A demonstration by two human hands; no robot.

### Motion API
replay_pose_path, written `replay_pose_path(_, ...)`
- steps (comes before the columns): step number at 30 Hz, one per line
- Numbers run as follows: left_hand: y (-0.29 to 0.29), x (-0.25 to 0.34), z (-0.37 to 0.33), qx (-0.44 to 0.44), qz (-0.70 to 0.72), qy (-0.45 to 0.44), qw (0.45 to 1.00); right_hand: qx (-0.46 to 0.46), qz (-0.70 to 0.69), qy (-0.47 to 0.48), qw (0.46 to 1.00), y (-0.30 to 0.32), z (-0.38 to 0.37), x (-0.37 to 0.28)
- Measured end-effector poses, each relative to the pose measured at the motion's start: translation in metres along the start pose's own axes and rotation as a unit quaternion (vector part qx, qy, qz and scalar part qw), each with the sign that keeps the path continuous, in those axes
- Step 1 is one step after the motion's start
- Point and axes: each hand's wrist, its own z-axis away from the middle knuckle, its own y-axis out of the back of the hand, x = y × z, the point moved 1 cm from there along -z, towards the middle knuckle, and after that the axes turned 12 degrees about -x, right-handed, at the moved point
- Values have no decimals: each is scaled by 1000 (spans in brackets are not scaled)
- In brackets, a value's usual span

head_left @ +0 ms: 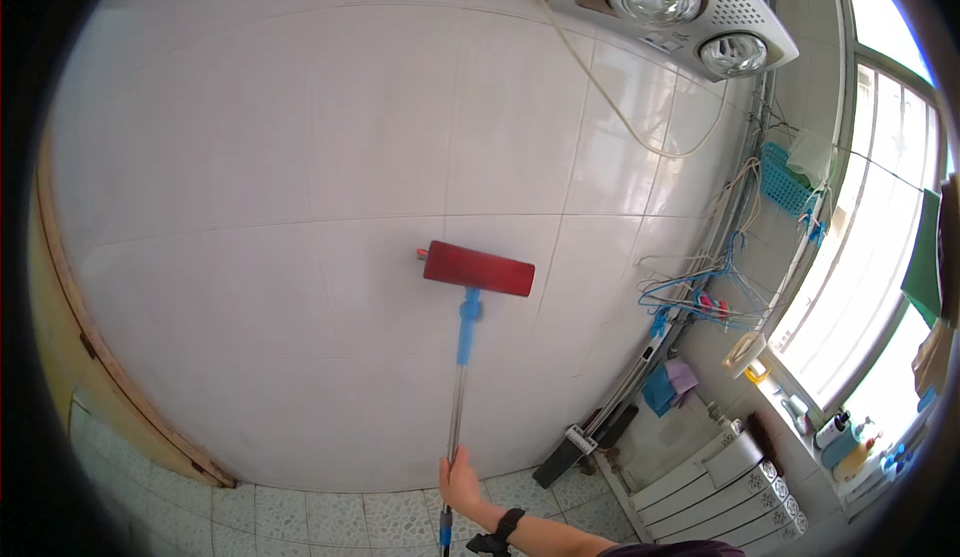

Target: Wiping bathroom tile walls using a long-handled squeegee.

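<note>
A long-handled mop with a flat red rectangular head (478, 269), a blue neck and a metal pole (458, 397) stands out before the white tiled wall. Its head lies slightly tilted against the tiles or close to them. My right hand (460, 483) is wrapped round the lower pole, its forearm entering from the lower right with a black band on the wrist. Below the hand, the pole's dark and blue lower end runs to the picture's bottom edge. My left hand is out of sight.
A lamp heater unit (690, 12) with a dangling cable hangs upper right. Clothes hangers (715, 292) and a blue basket (785, 179) hang beside the window. Bottles (850, 447) line the sill above a white radiator (715, 492). A wooden door frame (85, 342) borders the left.
</note>
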Motion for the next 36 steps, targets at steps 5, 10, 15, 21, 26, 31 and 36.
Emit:
replay_pose_path(5, -52, 84, -69, 15, 44, -229, 972, 109, 17, 136, 985, 97, -49, -25)
replay_pose_path(10, -69, 231, -70, -17, 54, -256, 965, 168, -1, 170, 971, 180, -114, -38)
replay_pose_path(15, -77, 314, -118, -16, -23, -142, 989, 232, 20, 219, 948, 242, -157, -67)
replay_pose_path(21, -125, 382, -101, 27, -37, -296, 954, 271, 55, 233, 932, 305, -175, -97)
replay_pose_path(26, -164, 388, -94, -9, -34, -289, 957, 249, 106, 195, 943, 325, -174, -79)
replay_pose_path(31, -161, 306, -95, -22, 5, -267, 964, 223, 104, 178, 953, 279, -143, -24)
replay_pose_path(36, -142, 124, -82, -76, -17, -206, 976, 130, 66, 98, 984, 164, -63, 53)
